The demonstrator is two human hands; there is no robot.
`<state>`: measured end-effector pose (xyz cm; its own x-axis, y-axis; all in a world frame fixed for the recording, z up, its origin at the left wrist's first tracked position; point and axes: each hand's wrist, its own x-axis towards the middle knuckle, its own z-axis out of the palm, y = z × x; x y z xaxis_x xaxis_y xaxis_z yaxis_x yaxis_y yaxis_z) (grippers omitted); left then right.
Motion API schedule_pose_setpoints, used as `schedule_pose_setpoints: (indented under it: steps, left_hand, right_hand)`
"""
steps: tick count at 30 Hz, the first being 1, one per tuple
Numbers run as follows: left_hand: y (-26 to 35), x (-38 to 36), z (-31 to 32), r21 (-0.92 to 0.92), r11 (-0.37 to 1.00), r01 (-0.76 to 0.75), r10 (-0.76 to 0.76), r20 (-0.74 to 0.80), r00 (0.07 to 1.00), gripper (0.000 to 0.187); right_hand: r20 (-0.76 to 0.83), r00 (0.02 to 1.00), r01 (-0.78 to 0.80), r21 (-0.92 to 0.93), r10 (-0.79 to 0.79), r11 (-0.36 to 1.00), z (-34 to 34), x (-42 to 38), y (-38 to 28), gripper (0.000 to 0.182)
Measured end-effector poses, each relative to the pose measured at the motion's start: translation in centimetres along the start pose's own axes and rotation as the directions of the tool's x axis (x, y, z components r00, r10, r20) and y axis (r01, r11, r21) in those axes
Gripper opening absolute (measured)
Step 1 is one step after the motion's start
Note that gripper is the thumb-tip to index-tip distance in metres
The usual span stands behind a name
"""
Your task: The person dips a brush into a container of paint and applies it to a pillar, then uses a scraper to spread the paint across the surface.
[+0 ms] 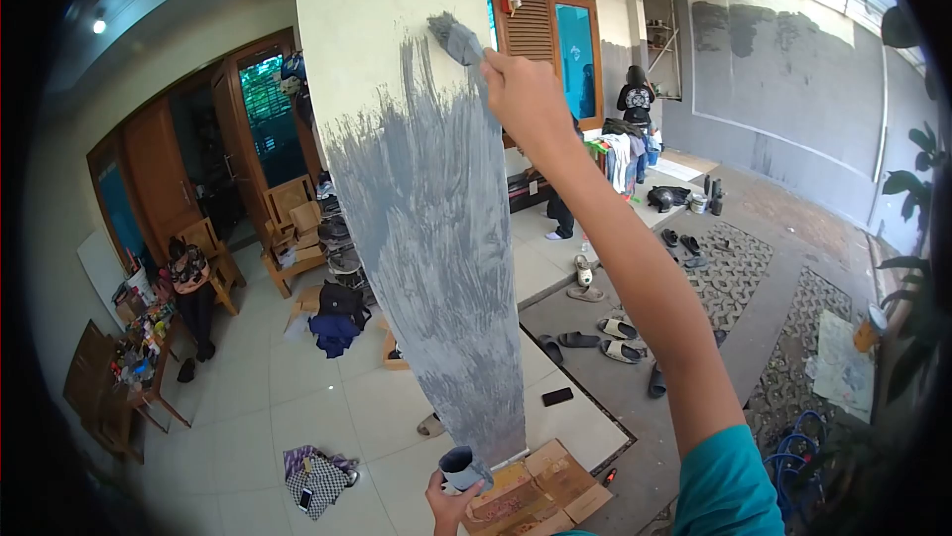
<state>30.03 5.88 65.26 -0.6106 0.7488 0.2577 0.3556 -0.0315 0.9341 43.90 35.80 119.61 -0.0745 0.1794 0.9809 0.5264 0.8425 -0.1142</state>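
My right hand (521,95) is closed on a paintbrush (461,42), its bristles against the upper, cream part of a pillar (387,0). Wet-looking grey paint (436,238) with ragged streaks at its top covers the pillar below. Low in the view, my left hand (451,504) is wrapped round a grey-smeared cup (462,467) near the pillar's foot. The cup's opening faces up and shows a dark inside.
Flattened cardboard (540,491) lies at the pillar's base, with a phone (557,397) beyond it. Slippers (620,350) are scattered on the right. One person (190,278) sits at left; another (637,100) stands at back right. Cloths (315,481) lie on the tiles.
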Motion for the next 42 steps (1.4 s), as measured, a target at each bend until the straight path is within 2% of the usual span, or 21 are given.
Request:
schedule_pose_setpoints:
  steps: [3,4,9,11,12,13,14,15,17,18,20,21,23,24,26,29,31,33,34,36,42]
  left_hand:
    - [0.2,0.9,-1.8,-0.024,1.0,-0.01,0.011,0.018,1.0,0.061]
    - [0.1,1.1,-2.4,-0.039,0.999,-0.004,0.005,0.025,1.0,0.061]
    - [-0.5,3.1,-5.0,0.035,0.994,-0.103,0.101,0.04,0.994,0.069]
    - [0.0,4.0,-5.4,0.108,0.988,-0.114,0.114,0.009,0.993,0.075]
    - [0.1,4.7,-5.4,0.142,0.977,-0.157,0.158,-0.001,0.987,0.078]
    - [2.6,5.3,-6.0,0.141,0.987,-0.083,0.08,0.024,0.996,0.071]
    - [3.0,6.1,-6.1,0.148,0.987,-0.055,0.046,0.062,0.997,0.066]
    - [2.6,6.8,-6.0,0.194,0.975,-0.107,0.091,0.089,0.992,0.066]
    - [3.8,7.7,-6.0,0.378,0.904,-0.202,0.171,0.114,0.979,0.069]
    - [4.2,8.0,-6.0,0.394,0.891,-0.223,0.185,0.133,0.974,0.069]
    - [4.9,8.5,-6.4,0.396,0.883,-0.253,0.196,0.179,0.964,0.069]
    - [5.6,8.6,-6.6,0.39,0.883,-0.261,0.187,0.218,0.958,0.07]
    - [6.2,8.7,-6.7,0.367,0.889,-0.275,0.175,0.283,0.943,0.072]
    - [6.3,8.7,-6.7,0.355,0.891,-0.285,0.182,0.296,0.938,0.073]
    - [6.1,8.4,-6.5,0.327,0.897,-0.299,0.199,0.307,0.931,0.077]
    - [5.1,7.7,-6.2,0.221,0.922,-0.317,0.253,0.277,0.927,0.072]
    - [5.7,7.2,-6.7,0.26,0.923,-0.283,0.207,0.283,0.937,0.068]
    - [4.4,6.3,-6.0,0.223,0.927,-0.302,0.227,0.308,0.924,0.059]
    - [4.0,6.1,-5.7,0.228,0.925,-0.303,0.23,0.297,0.927,0.059]
    - [3.5,5.7,-5.8,0.211,0.941,-0.263,0.179,0.35,0.919,0.053]
    - [3.6,5.4,-7.1,0.139,0.953,-0.268,0.204,0.361,0.91,0.054]
  right_hand:
    - [0.087,0.99,-0.104,-0.112,0.114,0.988,2.6,-2.2,-0.8,0.027]
    - [0.112,0.984,-0.132,-0.053,0.137,0.99,2.7,-3.5,-1.0,0.03]
    - [0.214,0.956,-0.188,-0.088,0.203,0.978,1.2,-10.2,-0.7,0.032]
    - [0.307,0.901,-0.304,-0.056,0.306,0.951,0.4,-14.4,-1.0,0.036]
    - [0.34,0.863,-0.38,-0.049,0.373,0.924,-0.6,-16.5,-2.6,0.039]
    - [0.379,0.816,-0.454,-0.047,0.436,0.89,-1.6,-18.7,-4.4,0.042]
    - [0.338,0.847,-0.377,-0.164,0.411,0.912,-1.4,-21.7,-5.2,0.046]
    - [0.385,0.817,-0.396,-0.165,0.429,0.903,-1.3,-24.5,-6.7,0.046]
    - [0.299,0.847,-0.444,-0.059,0.44,0.894,-1.7,-29.6,-10.3,0.05]
    - [0.32,0.826,-0.467,-0.074,0.464,0.881,-2.2,-31.0,-13.0,0.05]
    - [0.505,0.598,-0.59,-0.247,0.622,0.769,-3.0,-31.6,-18.4,0.056]
    - [0.495,0.585,-0.597,-0.274,0.643,0.754,-2.8,-32.7,-19.5,0.056]
    - [0.513,0.438,-0.598,-0.447,0.738,0.665,-2.4,-35.1,-21.2,0.061]
    - [0.5,0.429,-0.596,-0.469,0.752,0.652,-2.3,-36.1,-22.0,0.061]
    - [0.404,0.681,-0.46,-0.414,0.611,0.785,-2.1,-37.4,-23.3,0.06]
    - [0.396,0.662,-0.429,-0.495,0.636,0.755,-1.9,-38.0,-25.3,0.056]
    - [0.413,0.647,-0.422,-0.506,0.641,0.752,-1.3,-38.9,-26.4,0.055]
    - [0.444,0.571,-0.426,-0.558,0.69,0.712,-1.1,-39.9,-27.3,0.057]
    - [0.411,0.648,-0.391,-0.543,0.641,0.743,-0.6,-41.1,-27.3,0.06]
    - [0.427,0.626,-0.395,-0.548,0.652,0.738,-0.3,-42.3,-27.7,0.061]
    - [0.499,0.539,-0.387,-0.57,0.679,0.725,-0.5,-41.7,-28.6,0.067]
